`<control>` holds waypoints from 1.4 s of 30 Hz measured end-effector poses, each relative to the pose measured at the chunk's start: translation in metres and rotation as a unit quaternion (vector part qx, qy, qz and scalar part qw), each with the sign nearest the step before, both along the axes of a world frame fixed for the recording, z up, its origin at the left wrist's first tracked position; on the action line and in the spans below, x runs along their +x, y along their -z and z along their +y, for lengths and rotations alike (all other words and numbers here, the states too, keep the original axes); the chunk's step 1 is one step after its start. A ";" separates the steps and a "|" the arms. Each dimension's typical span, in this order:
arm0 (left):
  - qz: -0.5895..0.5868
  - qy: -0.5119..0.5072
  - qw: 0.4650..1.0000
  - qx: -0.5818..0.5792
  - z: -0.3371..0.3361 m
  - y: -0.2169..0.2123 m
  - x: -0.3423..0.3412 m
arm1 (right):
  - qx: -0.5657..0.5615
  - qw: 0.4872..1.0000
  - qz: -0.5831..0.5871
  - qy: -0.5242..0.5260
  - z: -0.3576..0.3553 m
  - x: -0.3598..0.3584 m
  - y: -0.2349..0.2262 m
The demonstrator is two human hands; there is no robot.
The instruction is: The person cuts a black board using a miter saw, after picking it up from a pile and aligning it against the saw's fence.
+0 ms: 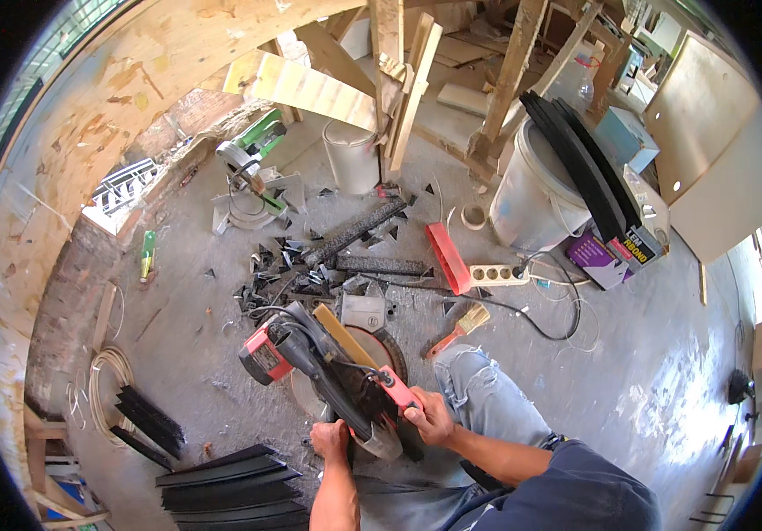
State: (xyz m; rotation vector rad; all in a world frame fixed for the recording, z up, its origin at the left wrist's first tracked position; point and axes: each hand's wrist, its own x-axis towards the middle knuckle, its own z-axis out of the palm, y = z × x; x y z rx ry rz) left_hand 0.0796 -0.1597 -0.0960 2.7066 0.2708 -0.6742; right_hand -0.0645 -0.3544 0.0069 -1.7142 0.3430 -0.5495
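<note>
A red and black miter saw point(319, 367) stands on the floor in front of me, its head tilted down over the base. My right hand point(434, 419) is wrapped round the saw's red handle point(396, 388). On the near side of the saw, my left hand point(330, 439) is closed low by the base; what its fingers hold is hidden. Past the saw lies a heap of black triangular offcuts point(285, 273). Several long black strips point(232, 492) are spread on the floor to the left of my left forearm.
A paintbrush point(460, 330) lies by my knee. Beyond it are a power strip point(499, 275) with a black cable and a red angled piece point(447, 257). A white bucket point(531, 208) carries curved black strips point(586, 164). Farther off stand a green saw point(261, 140) and wooden posts point(514, 66).
</note>
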 end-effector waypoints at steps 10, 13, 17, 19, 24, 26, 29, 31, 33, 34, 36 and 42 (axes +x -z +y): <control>-0.064 0.035 0.997 -0.037 0.021 0.022 0.002 | -0.039 0.999 0.027 0.007 0.003 0.001 -0.006; -0.120 0.226 0.965 -0.051 0.033 0.028 -0.002 | -0.050 0.997 0.010 0.049 0.005 0.004 -0.003; -0.084 0.031 0.995 -0.041 0.012 0.006 -0.017 | -0.006 0.998 0.010 0.059 0.006 0.002 0.001; -0.087 0.007 0.995 -0.041 0.011 0.001 -0.024 | -0.023 0.997 -0.011 0.070 0.004 0.003 0.003; -0.066 -0.067 0.993 0.064 0.038 0.019 -0.032 | -0.041 0.996 -0.029 0.077 0.005 0.005 0.000; -0.060 -0.046 0.995 0.071 0.051 0.033 -0.038 | -0.046 0.995 -0.025 0.085 0.003 0.004 0.003; -0.064 -0.004 0.996 0.067 0.088 0.053 -0.036 | -0.038 0.995 -0.027 0.086 0.008 0.006 0.002; -0.069 0.024 0.996 0.057 0.108 0.057 -0.039 | -0.039 0.995 -0.030 0.086 0.009 0.007 0.005; -0.014 -0.042 0.983 -0.178 0.117 0.051 -0.043 | -0.042 0.995 -0.031 0.090 0.009 0.005 0.009; -0.012 -0.040 0.984 -0.173 0.115 0.044 -0.044 | -0.048 0.995 -0.015 0.083 0.007 0.003 0.010; 0.108 -0.069 0.978 -0.167 0.101 0.026 -0.046 | -0.054 0.995 0.003 0.079 0.001 0.000 0.013; 0.281 0.022 0.949 -0.141 0.126 -0.009 -0.032 | -0.058 0.996 0.032 0.053 0.003 0.001 0.010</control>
